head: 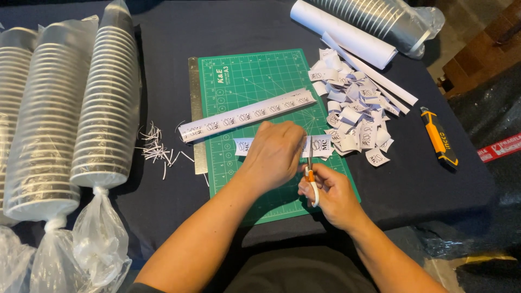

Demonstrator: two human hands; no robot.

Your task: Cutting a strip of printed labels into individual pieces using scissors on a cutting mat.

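My left hand presses down on a white printed paper strip that lies across the green cutting mat. In my right hand are small scissors with orange and white handles, their blades pointing up into the strip just right of my left hand. A longer printed strip lies diagonally on the mat above my hands. A heap of cut paper labels sits at the mat's right edge.
A steel ruler lies along the mat's left edge, with thin paper trimmings beside it. Bagged stacks of paper cups fill the left side. Rolled white sheets lie at the back right, and an orange utility knife on the right.
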